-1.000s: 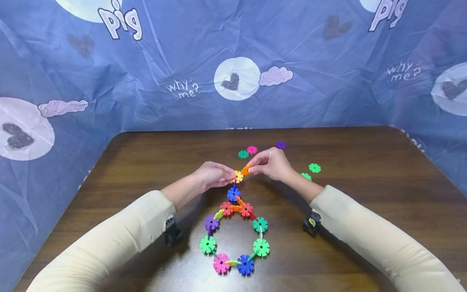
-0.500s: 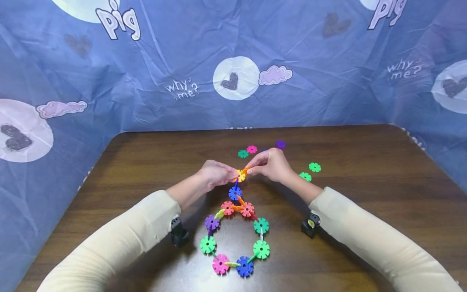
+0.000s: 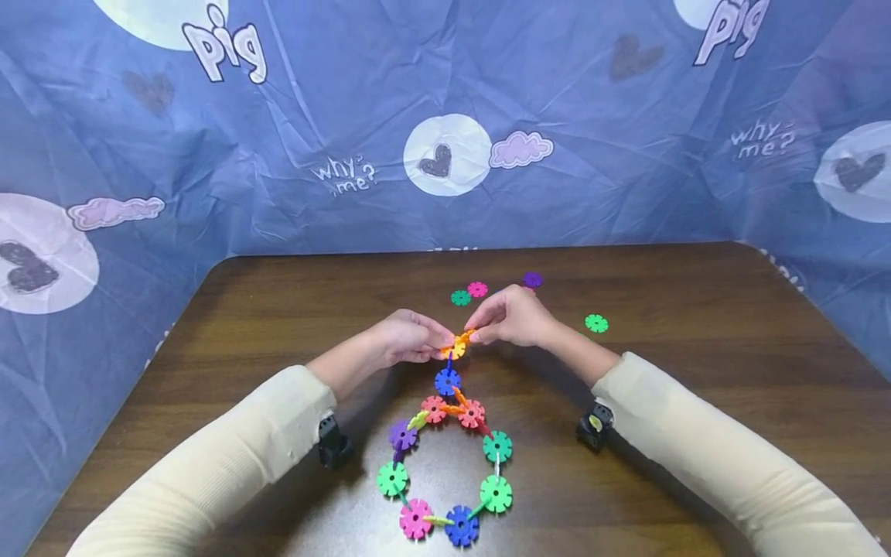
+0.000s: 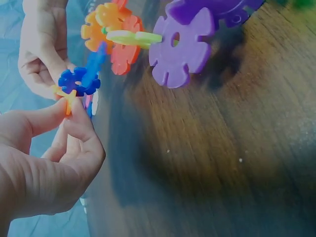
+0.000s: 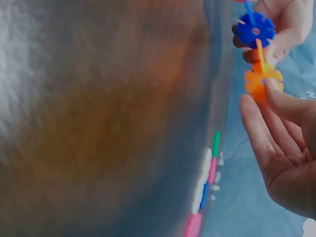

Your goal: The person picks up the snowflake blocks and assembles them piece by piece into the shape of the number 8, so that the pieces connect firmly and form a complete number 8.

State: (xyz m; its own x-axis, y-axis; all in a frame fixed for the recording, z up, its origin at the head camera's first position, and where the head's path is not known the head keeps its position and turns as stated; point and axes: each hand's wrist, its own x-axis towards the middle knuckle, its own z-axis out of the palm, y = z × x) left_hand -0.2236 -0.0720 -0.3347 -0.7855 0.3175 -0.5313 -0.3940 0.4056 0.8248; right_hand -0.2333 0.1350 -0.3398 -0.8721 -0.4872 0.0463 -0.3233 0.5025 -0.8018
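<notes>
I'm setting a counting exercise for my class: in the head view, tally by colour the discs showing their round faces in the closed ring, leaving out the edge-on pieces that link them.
Red discs: 2
Light green discs: 2
Teal disc: 1
Blue disc: 1
Pink disc: 1
Purple disc: 1
Total: 8

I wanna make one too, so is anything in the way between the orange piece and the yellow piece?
Nothing visible is in the way. The orange piece in the right grip seems to touch the yellow piece, which the left grip holds.
</notes>
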